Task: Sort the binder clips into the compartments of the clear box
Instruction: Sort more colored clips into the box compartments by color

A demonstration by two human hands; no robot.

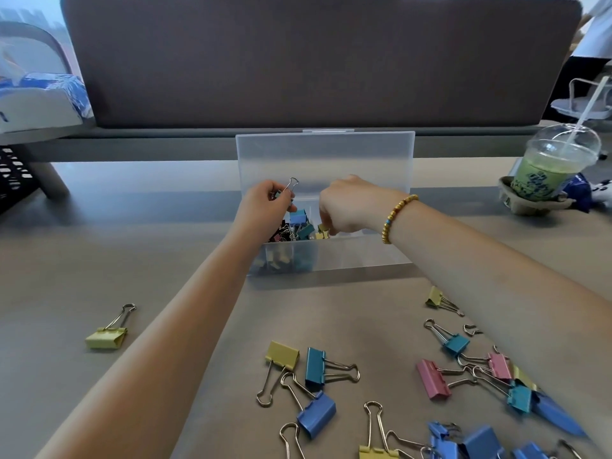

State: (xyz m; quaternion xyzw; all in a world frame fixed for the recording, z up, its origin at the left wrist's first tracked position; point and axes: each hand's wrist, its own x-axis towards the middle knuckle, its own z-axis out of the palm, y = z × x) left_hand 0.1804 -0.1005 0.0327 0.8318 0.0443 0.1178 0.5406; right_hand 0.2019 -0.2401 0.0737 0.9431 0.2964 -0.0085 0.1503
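The left hand (265, 202) pinches a small teal binder clip (286, 193) by its body, wire handle pointing up, just above the left end of the clear box (331, 256). The right hand (347, 207) reaches down into the box beside it, fingers curled among small yellow clips (323, 231); whether it actually grips one cannot be told, since the fingertips are hidden behind the knuckles.

Inside the box, the left compartment holds a mixed heap of small clips (294, 228), blue, teal, black and yellow together; the compartments to the right of it look bare through the frosted wall. The box lid (326, 160) stands open behind.

To do this step well, I would judge that each hand should lift only one clip free of the heap, as the wire handles tangle easily, and lower it well inside its chosen compartment before letting go, so it does not bounce over a divider. Keeping one colour or size per compartment needs deciding now, while the right side is free.

In front of the box, on the table (99, 243), larger clips lie scattered: a yellow one (106, 337) well to the left, a yellow (282, 354), teal (314, 367) and blue (317, 414) group nearer, and pink (432, 379) and teal (457, 344) ones to the right. A lidded iced drink (549, 167) stands well right of the box.
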